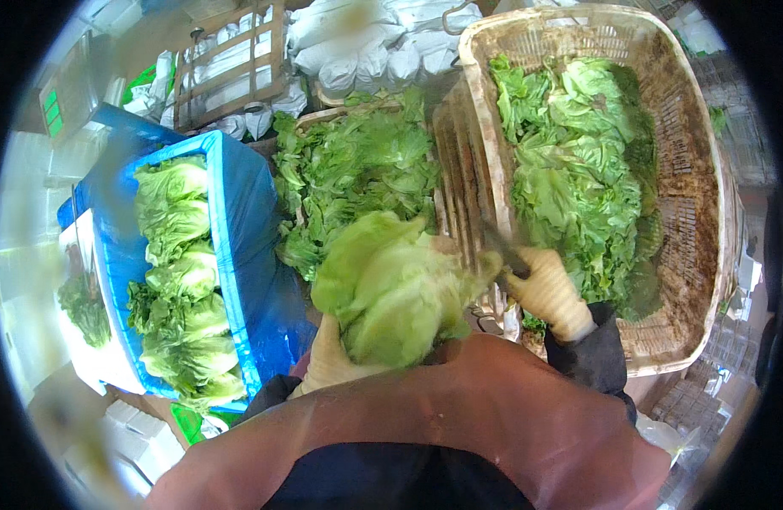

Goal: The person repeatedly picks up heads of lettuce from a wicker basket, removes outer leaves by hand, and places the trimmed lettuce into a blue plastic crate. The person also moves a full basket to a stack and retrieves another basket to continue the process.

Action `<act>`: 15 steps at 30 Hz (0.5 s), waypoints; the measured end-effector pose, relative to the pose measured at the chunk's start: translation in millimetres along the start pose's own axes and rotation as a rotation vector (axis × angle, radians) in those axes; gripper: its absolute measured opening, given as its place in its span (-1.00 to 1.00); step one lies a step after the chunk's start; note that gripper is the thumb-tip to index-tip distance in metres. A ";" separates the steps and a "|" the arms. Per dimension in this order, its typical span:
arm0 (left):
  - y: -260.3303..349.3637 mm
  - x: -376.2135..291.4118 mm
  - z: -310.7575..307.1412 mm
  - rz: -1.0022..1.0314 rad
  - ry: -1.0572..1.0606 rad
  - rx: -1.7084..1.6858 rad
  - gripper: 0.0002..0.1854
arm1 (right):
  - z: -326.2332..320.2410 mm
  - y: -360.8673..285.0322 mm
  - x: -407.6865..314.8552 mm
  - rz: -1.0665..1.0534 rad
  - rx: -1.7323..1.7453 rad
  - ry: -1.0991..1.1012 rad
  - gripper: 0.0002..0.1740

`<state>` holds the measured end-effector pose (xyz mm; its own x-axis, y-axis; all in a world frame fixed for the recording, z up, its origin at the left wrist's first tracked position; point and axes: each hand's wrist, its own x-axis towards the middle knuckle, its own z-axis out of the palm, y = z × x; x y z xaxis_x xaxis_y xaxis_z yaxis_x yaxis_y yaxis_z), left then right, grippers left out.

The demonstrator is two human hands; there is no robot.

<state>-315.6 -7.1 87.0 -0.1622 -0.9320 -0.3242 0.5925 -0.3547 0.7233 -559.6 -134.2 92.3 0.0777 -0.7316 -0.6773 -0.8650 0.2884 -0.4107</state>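
Observation:
My left hand, in a pale work glove, cups a large head of lettuce from below, close to my body. Its cut-end side points right, with a loose leaf stalk sticking out there. My right hand, gloved alike, grips a knife, whose dark blade is blurred and points up and left beside the stalk. Whether the blade touches the lettuce I cannot tell. Just beyond the head lies a heap of loose lettuce leaves.
At left, a blue-lined box holds several lettuce heads. A large, dirt-stained plastic crate with lettuce stands at right. White bags and a weighing-scale-like metal frame are at the back. A slatted surface lies between heap and crate.

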 end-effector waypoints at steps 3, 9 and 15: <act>-1.8 11.0 -10.8 0.064 0.065 -0.155 0.05 | 4.3 -14.9 -9.4 -0.609 0.369 0.044 -0.70; -4.1 32.8 -56.6 0.185 0.295 0.613 0.19 | -10.0 -29.1 3.9 -0.268 0.169 0.637 -0.59; 13.4 71.7 -44.0 0.125 0.193 0.438 -0.26 | 28.8 -6.6 59.6 -0.416 1.216 -0.382 -0.35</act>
<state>-284.6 -75.5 46.5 0.0623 -0.9532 -0.2959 0.2043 -0.2781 0.9386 -535.0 -161.9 37.1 0.5305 -0.7390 -0.4154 0.2278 0.5962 -0.7698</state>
